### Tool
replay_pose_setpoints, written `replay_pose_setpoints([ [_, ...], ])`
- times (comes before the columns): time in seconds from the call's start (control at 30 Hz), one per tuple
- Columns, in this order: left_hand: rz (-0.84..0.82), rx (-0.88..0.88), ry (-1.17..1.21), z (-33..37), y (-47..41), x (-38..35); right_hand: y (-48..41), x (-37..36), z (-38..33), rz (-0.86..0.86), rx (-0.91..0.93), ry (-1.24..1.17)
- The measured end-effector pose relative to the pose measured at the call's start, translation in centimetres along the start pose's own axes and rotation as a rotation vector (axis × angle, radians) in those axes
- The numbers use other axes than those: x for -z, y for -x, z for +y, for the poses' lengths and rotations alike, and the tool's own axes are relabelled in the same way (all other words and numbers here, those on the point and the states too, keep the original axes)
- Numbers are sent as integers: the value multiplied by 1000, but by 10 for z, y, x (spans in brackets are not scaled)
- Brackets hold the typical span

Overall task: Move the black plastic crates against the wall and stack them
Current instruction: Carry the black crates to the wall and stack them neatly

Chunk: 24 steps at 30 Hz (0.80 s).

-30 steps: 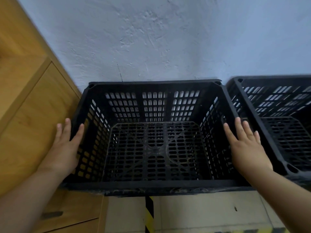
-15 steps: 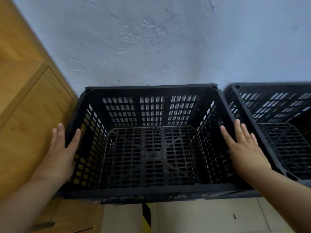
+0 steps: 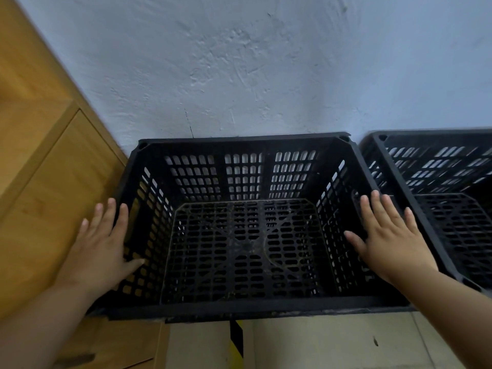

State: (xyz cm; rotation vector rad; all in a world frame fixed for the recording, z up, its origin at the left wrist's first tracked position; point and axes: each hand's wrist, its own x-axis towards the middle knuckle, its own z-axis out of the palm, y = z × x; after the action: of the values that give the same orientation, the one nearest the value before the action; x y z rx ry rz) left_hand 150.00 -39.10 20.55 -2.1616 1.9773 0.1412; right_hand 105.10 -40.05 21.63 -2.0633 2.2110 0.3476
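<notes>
A black plastic crate [image 3: 266,308] with slotted walls and floor stands in front of me, empty, with its far rim against the pale wall [image 3: 266,75]. My left hand [image 3: 102,251] lies flat over its left rim, fingers spread along the outside and thumb pointing inward. Over the right rim my right hand [image 3: 386,235] rests the same way, fingers straight and apart. A second black crate [image 3: 431,135] stands right beside it on the right, also against the wall and at about the same height. What the crates rest on is hidden.
A wooden cabinet [image 3: 48,169] closes in the left side, touching or nearly touching the crate. Below the crate's near edge I see pale floor [image 3: 332,342] with a strip of yellow and black tape [image 3: 236,339].
The crate has come slightly closer in view. Both hands have spread flatter on its side rims, with the thumbs now opened inward over the crate.
</notes>
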Motion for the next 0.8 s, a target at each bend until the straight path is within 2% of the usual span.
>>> replay_pose_setpoints([
  [0.27,146,5,14,-4,-2,-10,-1,-2,2,4,-8,-84],
  [0.8,76,30,-2,-7,-4,-12,-2,0,3,-56,-7,-73],
])
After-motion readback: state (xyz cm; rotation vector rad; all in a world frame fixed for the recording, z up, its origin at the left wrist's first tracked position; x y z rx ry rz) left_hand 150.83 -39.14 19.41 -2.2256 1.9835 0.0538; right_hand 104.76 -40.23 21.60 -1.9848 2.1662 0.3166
